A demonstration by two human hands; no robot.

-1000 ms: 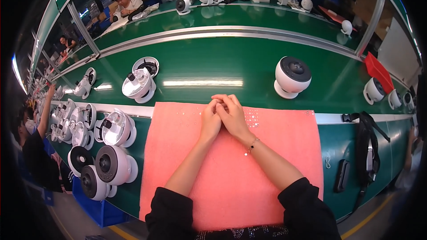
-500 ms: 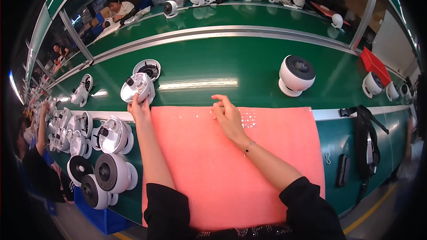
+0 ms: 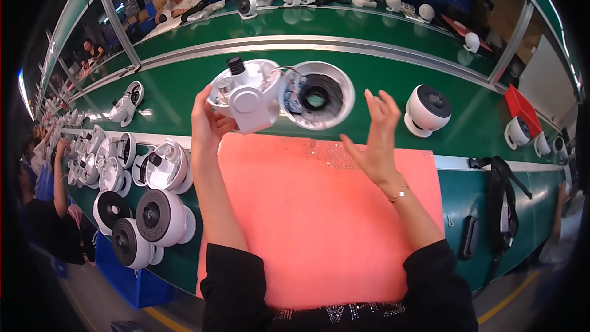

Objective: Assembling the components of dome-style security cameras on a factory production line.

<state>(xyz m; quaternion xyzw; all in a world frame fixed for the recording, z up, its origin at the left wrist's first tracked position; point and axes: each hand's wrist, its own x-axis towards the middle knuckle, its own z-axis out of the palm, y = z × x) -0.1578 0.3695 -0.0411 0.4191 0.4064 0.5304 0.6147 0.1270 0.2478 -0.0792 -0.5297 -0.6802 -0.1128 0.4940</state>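
My left hand [image 3: 209, 124] grips the side of an opened white camera-like housing [image 3: 247, 99], raised over the far edge of a pink mat [image 3: 319, 227]. Inside the housing shows a black cylinder [image 3: 235, 66] standing up. Joined to it by thin wires is the other half, a round white shell [image 3: 344, 95] with a black ring and a circuit board, its hollow side facing me. To the right of that shell, my right hand [image 3: 378, 144] is apart from it, fingers spread with nothing in them. Rows of small shiny pieces [image 3: 339, 155] lie on the mat below.
On the left, several open white housings [image 3: 166, 166] crowd together beside closed units with dark faces [image 3: 161, 216]. A closed unit [image 3: 428, 110] stands at right. Beyond are a red bin [image 3: 521, 109], a black strap [image 3: 503, 203] and a black case [image 3: 469, 237]. Co-workers sit across the bench.
My left hand has lifted the opened housing from the left of the bench toward the middle, its shell swinging out to the right. My right hand has moved right and spread its fingers.
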